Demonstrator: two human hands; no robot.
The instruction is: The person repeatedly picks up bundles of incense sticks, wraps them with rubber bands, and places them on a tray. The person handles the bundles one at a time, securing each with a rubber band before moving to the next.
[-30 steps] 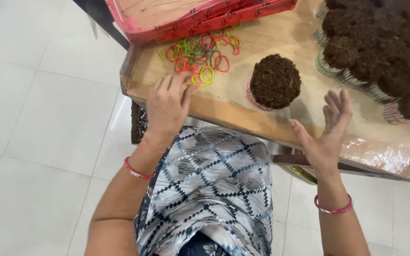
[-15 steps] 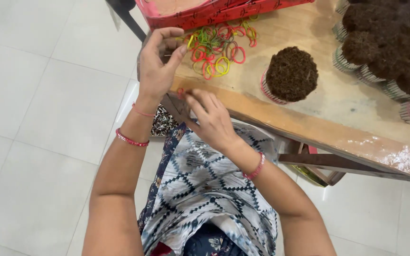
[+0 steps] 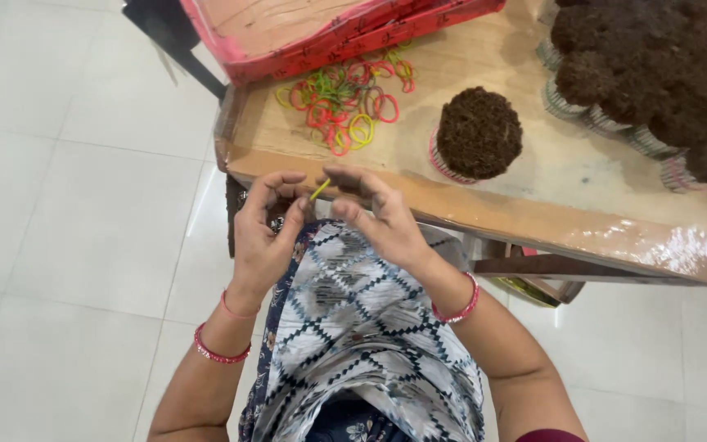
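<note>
Both hands have come back from the table to meet just in front of the person's body, at the near edge of the table (image 3: 484,214). Half a second ago the left hand (image 3: 265,237) was reaching up into the pile of bands (image 3: 345,102); now it is drawn in, fingers curled, and a single yellow-green band (image 3: 320,189) shows between it and the right hand (image 3: 378,217). The right thumb and forefinger pinch narrowly on the band's upper end; the left fingertips close toward its lower end, though I cannot tell whether they grip it or only touch it. So one band has left the heap and sits between the two hands, just above the patterned cloth on the person's lap.

Beyond the hands, one cup of dark soil (image 3: 478,133) stands alone on the table, well apart from both hands and to the right of the pile. More such cups (image 3: 656,74) crowd the far right corner, and a red tray (image 3: 329,29) lies behind the bands.
</note>
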